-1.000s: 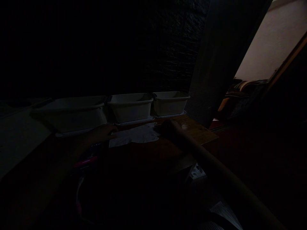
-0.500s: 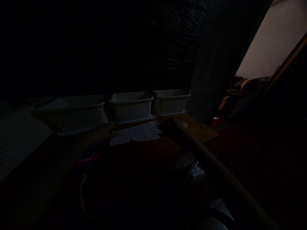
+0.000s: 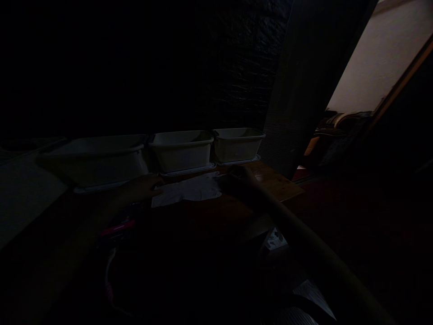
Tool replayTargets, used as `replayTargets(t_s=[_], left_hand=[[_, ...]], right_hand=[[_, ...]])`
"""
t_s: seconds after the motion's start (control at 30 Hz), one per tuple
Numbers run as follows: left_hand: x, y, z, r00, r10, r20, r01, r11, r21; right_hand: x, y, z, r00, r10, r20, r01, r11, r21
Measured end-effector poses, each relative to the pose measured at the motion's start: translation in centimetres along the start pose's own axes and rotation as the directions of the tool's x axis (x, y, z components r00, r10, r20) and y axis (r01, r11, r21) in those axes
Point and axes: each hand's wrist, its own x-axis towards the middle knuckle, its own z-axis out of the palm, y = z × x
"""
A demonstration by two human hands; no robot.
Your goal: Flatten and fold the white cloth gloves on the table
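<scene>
The scene is very dark. A white glove (image 3: 187,189) lies spread flat on the brown wooden table (image 3: 282,183), its finger end towards the right. At its left, cuff end is my left hand (image 3: 147,186), with fingers stretched out and slightly apart, touching the edge. My right hand (image 3: 241,179) is closed at the glove's finger end, fingers bent together over the tips. Shadow hides the exact grip of both hands.
Along the back of the table stand three pale plastic tubs, at left (image 3: 111,160), middle (image 3: 184,151) and right (image 3: 238,146). A pink and dark object (image 3: 118,228) with a pale cord (image 3: 107,271) lies near my left forearm. A lit doorway opens at upper right.
The view has shifted slightly, so the tubs, table and glove appear a little further left. Both hands keep their places at the glove's two ends.
</scene>
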Motion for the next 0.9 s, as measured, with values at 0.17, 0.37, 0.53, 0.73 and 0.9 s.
replayTargets(t_s=[0.17, 0.37, 0.53, 0.73, 0.9], left_hand=[[-0.1, 0.0, 0.0, 1.000, 0.002, -0.006, -0.002, 1.000, 0.005], [-0.1, 0.0, 0.0, 1.000, 0.002, 0.009, -0.002, 1.000, 0.000], [-0.3, 0.9, -0.5, 0.999, -0.019, 0.030, 0.019, 1.000, 0.019], [-0.2, 0.7, -0.4, 1.000, -0.009, 0.023, 0.009, 0.999, 0.031], [0.1, -0.1, 0.1, 1.000, 0.009, 0.012, -0.009, 1.000, 0.027]], right_hand=[[-0.4, 0.1, 0.1, 0.999, 0.019, -0.045, -0.020, 1.000, -0.022], [-0.7, -0.1, -0.1, 0.999, 0.026, -0.045, -0.028, 0.998, -0.060], [-0.5, 0.4, -0.2, 0.997, 0.033, -0.064, -0.040, 0.993, -0.115], [0.1, 0.4, -0.5, 0.999, 0.030, -0.040, -0.040, 0.956, -0.290], [-0.2, 0.0, -1.1, 1.000, 0.009, -0.020, -0.015, 0.945, -0.327]])
